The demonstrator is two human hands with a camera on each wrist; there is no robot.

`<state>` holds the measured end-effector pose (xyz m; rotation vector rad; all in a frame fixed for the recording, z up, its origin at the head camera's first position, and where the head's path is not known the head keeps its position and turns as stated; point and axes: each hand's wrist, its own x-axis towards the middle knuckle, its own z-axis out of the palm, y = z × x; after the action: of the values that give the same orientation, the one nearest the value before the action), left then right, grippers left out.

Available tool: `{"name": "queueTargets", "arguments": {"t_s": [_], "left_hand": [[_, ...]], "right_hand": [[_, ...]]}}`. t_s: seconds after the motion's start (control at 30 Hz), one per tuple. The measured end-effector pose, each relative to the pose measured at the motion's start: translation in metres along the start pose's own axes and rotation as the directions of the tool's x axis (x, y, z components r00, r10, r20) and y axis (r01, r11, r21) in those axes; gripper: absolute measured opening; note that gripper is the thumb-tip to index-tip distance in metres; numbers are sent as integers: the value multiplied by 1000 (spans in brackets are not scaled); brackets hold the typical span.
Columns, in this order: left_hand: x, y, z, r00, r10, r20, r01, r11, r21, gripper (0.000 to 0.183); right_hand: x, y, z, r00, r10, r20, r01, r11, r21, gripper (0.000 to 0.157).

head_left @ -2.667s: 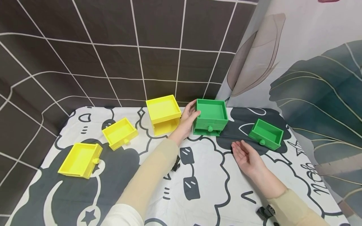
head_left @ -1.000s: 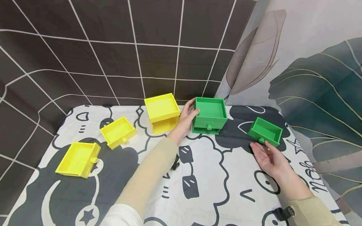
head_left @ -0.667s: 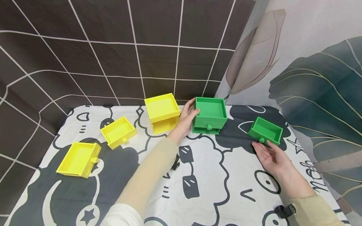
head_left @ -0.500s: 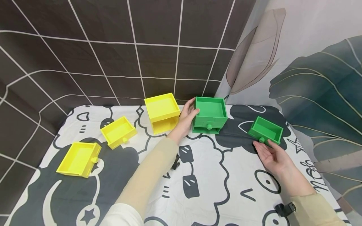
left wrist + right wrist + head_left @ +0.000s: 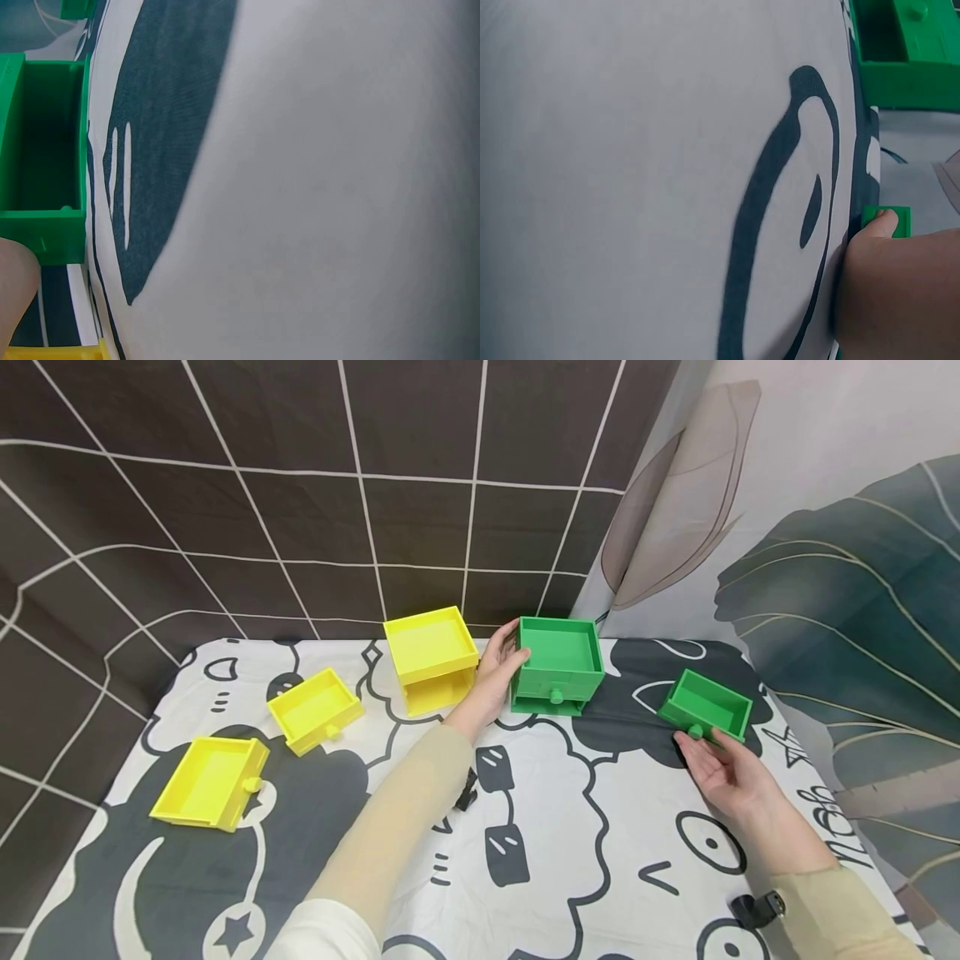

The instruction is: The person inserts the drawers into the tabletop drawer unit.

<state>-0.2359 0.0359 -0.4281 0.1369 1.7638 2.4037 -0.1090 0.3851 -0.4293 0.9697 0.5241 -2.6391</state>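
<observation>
Left fingers clasping green cabinet, right fingers loosely apart against green drawer, cloth lettered (apparently “you”)

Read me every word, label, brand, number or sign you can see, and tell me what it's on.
"you", probably: slanted cursive lettering on the patterned cloth, near its right edge.
No readable text on the yellow drawers, yellow cabinet, green cabinet or green drawer.
Any marking on the black right-wrist device is too small to read.
</observation>
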Motion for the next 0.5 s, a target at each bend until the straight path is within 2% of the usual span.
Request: {"name": "queueTargets", "arguments": {"t_s": [0.27,0.5], "left_hand": [[1,-1,-1,1000,-3,-2,3,1000,0,62],[2,-2,-1,1000,-10,-5,10,1000,11,62]], "right_hand": [[3,1,4,1000,-21,-9,20,997,-74,26],[7,0,4,999,-21,-33,19,997,-71,26]]}}
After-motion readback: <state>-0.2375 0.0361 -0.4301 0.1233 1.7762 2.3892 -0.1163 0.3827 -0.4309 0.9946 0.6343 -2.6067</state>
